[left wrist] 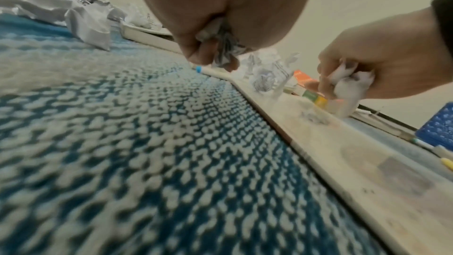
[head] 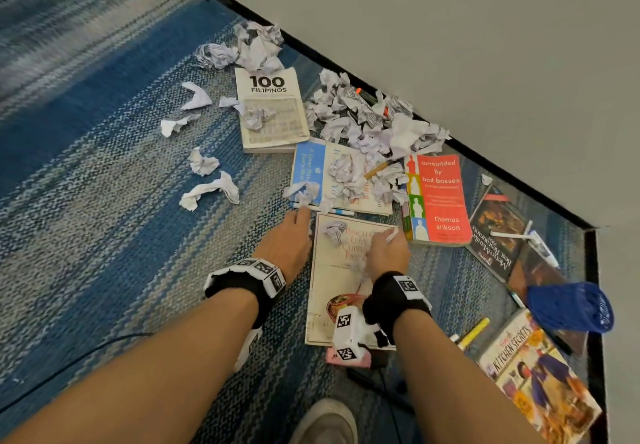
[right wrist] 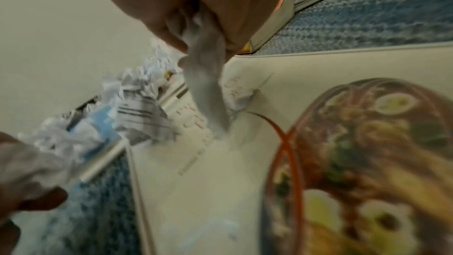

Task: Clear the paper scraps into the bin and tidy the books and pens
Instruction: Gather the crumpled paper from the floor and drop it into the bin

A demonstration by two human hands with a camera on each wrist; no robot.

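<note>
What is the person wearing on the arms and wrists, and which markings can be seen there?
Both forearms are bare, with no sleeves. Each wrist has a black band carrying white blocks printed with black square code markers. On the right wrist band, one white marker block sticks out to the side. A thin black cable lies on the carpet beside the left arm.

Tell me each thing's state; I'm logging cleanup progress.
Left hand: grips crumpled paper.
Right hand: grips paper scraps.
Cookbook: closed, flat, one scrap on it.
Red book: closed, flat.
Blue bin: tipped on its side.
Paper pile: still on the floor.
</note>
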